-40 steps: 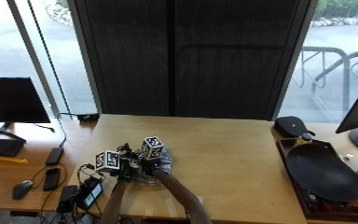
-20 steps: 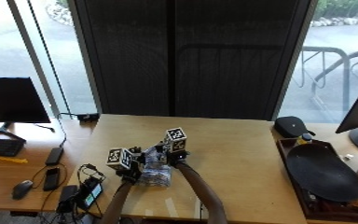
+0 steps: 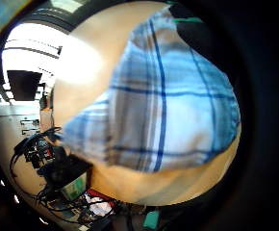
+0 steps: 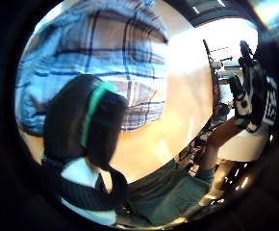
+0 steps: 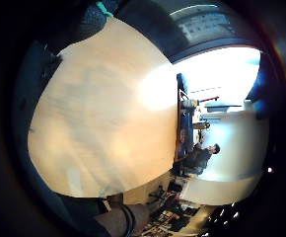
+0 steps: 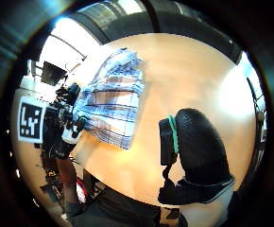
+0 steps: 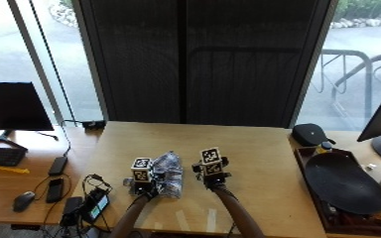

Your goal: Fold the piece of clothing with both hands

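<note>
Showing plaid shirt (image 6: 111, 106), palm view; left hand (image 7: 144, 182) grip unclear.

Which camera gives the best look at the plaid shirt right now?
The right thumb side palm view: the plaid shirt shows whole, bunched on the table. Both left palm views show close, cropped cloth. The outside view shows a small bundle beside the left hand. The right little-finger view misses it.

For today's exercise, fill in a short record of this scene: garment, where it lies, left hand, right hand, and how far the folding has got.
garment: blue and white plaid shirt, bunched
location: on the wooden table, near its front edge
left hand: at the shirt's left edge; grip not visible
right hand: beside the shirt, apart from it, holding nothing
folding: no neat fold visible yet
</note>
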The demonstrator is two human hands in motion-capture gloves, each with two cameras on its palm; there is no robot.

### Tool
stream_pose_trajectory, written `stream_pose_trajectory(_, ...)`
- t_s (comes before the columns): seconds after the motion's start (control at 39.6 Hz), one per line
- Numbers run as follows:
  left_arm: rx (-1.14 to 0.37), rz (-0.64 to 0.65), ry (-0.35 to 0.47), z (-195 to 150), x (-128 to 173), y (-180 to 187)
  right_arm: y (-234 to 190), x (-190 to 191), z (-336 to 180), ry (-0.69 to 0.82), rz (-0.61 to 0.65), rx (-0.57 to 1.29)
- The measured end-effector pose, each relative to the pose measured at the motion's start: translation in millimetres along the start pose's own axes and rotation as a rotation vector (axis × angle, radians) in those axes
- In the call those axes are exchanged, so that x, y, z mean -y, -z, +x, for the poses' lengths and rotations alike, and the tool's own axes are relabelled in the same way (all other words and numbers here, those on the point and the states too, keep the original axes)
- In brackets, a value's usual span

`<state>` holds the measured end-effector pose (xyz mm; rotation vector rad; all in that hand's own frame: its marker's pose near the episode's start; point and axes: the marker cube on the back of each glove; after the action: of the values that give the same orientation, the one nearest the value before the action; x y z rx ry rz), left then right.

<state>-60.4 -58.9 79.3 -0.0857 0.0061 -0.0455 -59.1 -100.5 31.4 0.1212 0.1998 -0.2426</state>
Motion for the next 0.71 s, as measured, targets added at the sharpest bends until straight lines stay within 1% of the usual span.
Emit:
stream_pose_trajectory(0.05, -0.039, -0.073, -0.008, 3.8, 0.1, -9.6, -9.3, -15.1, 9.1, -0.014, -0.069, 0.009)
stream_pose_trajectory(0.13, -0.090, -0.160, -0.020, 10.0, 1.9, -23.1, -11.4, -25.5, 20.4, -0.032, -0.084, 0.042)
stream_pose_trajectory(0.18, -0.073, -0.176, -0.006, 9.7, 5.7, -30.0, -11.7, -29.2, 26.7, -0.045, -0.084, 0.062)
stream_pose_trajectory(0.3, 0.031, -0.190, 0.055, 5.6, 11.8, -40.7, -17.3, -31.3, 37.4, -0.058, -0.085, 0.103)
stream_pose_trajectory(0.43, 0.017, -0.248, 0.045, 15.3, 19.2, -44.9, -19.7, -32.4, 41.8, -0.068, -0.080, 0.116)
stream_pose_trajectory(0.5, 0.029, -0.238, 0.045, 18.5, 32.7, -44.6, -19.4, -31.8, 39.4, -0.063, -0.077, 0.108)
stream_pose_trajectory(0.61, 0.043, -0.166, 0.035, 25.4, 57.1, -43.2, -18.1, -30.2, 35.4, -0.048, -0.070, 0.102)
stream_pose_trajectory(0.71, 0.040, -0.164, 0.032, 29.8, 69.2, -42.0, -17.7, -27.8, 34.1, -0.042, -0.067, 0.107)
